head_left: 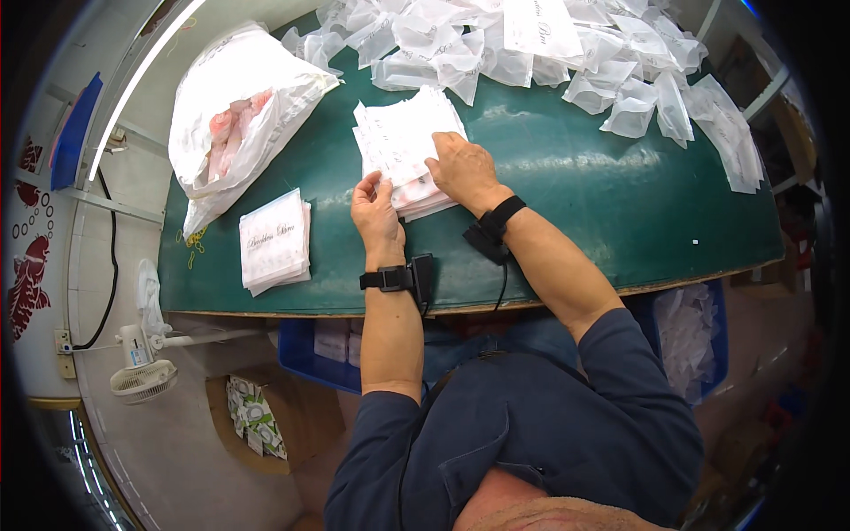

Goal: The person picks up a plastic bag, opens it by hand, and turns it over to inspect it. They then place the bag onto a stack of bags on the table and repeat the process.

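Packet stack (pixel 409 119) extending forward; left hand (pixel 375 212) touching its near-left corner, right hand (pixel 467 170) curling over right side; grips unclear.

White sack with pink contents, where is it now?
In the head view, the white sack lies left on the green table, just beyond the small pouch stack.

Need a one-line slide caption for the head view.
Left hand and right hand touch a stack of white packets on a green table, with frosted bags heaped beyond.
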The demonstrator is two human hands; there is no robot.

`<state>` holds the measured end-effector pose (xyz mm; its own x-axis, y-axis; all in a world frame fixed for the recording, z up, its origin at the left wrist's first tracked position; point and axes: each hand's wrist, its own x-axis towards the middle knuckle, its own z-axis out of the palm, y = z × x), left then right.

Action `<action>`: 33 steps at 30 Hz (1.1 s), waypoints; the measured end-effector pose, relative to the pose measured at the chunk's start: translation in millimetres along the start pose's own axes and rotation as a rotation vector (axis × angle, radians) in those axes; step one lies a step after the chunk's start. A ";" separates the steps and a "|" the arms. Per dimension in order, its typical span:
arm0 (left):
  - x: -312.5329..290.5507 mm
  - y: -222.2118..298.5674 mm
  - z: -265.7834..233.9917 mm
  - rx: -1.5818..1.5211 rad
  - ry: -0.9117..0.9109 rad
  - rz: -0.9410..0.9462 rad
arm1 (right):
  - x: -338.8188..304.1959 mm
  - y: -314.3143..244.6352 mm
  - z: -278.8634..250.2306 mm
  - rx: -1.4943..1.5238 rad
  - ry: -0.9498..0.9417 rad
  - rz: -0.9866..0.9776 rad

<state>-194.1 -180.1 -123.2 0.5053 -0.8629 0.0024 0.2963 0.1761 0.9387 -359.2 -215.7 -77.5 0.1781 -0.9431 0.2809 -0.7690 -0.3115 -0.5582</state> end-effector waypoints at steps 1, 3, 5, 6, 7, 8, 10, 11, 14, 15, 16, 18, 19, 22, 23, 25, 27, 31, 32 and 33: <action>0.0 0.4 -0.1 -0.002 0.006 -0.003 | 0.8 -0.5 0.5 -0.003 -0.007 -0.002; 0.6 2.3 0.0 -0.004 -0.002 -0.003 | 2.5 -2.5 1.9 0.002 -0.001 -0.008; -0.1 3.0 -0.3 -0.006 -0.001 -0.004 | 4.6 -1.9 4.1 0.003 -0.003 -0.014; -0.1 2.5 -0.3 -0.006 -0.003 -0.003 | 6.2 0.4 5.6 -0.002 -0.006 -0.007; -0.2 2.2 -0.3 -0.006 -0.005 -0.002 | 7.4 3.0 6.8 -0.006 -0.010 -0.001; -0.3 2.0 -0.2 -0.006 -0.007 0.000 | 7.9 5.7 7.9 -0.010 -0.012 0.005; -0.2 1.7 0.4 -0.009 -0.005 -0.006 | 7.6 12.9 8.9 -0.010 -0.018 -0.003; -0.3 2.1 0.9 -0.009 -0.004 -0.009 | 7.6 16.4 9.2 -0.008 -0.021 -0.010; -0.7 3.1 1.8 0.008 -0.008 -0.014 | 6.5 25.9 13.3 0.033 -0.007 -0.037; -0.3 3.4 1.7 0.026 -0.018 -0.015 | 5.6 29.5 15.5 0.072 0.014 -0.051; -0.8 3.2 2.6 0.043 -0.029 -0.020 | 4.0 32.6 15.4 0.110 0.034 -0.064; 0.1 1.3 2.7 0.038 -0.027 -0.014 | 2.2 34.9 16.8 0.140 0.048 -0.068; 1.5 0.0 2.4 0.033 -0.031 -0.005 | 2.3 34.7 17.9 0.170 0.069 -0.071; 6.5 -1.9 -0.6 0.039 -0.035 0.008 | 7.2 34.2 18.5 0.199 0.066 -0.051; 7.2 -0.8 -2.7 0.046 -0.047 0.013 | 8.2 32.6 17.2 0.193 0.051 -0.025; 8.4 0.8 -5.3 0.059 -0.058 0.004 | 9.5 30.4 17.1 0.186 0.029 0.014; 7.0 7.6 -6.1 0.087 -0.070 -0.017 | 10.7 25.3 15.8 0.232 0.038 0.048; -3.4 9.0 -1.3 0.158 -0.101 -0.011 | 7.5 32.4 18.2 0.303 0.051 0.080; -3.5 11.3 0.5 0.180 -0.120 0.002 | 8.7 31.7 19.7 0.323 0.064 0.084; -2.6 12.7 2.9 0.184 -0.117 0.004 | 11.0 31.8 20.5 0.328 0.061 0.082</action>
<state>-194.0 -177.1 -110.3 0.4060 -0.9132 0.0364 0.1357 0.0996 0.9857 -369.2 -238.4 -108.1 0.0792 -0.9607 0.2659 -0.5389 -0.2657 -0.7994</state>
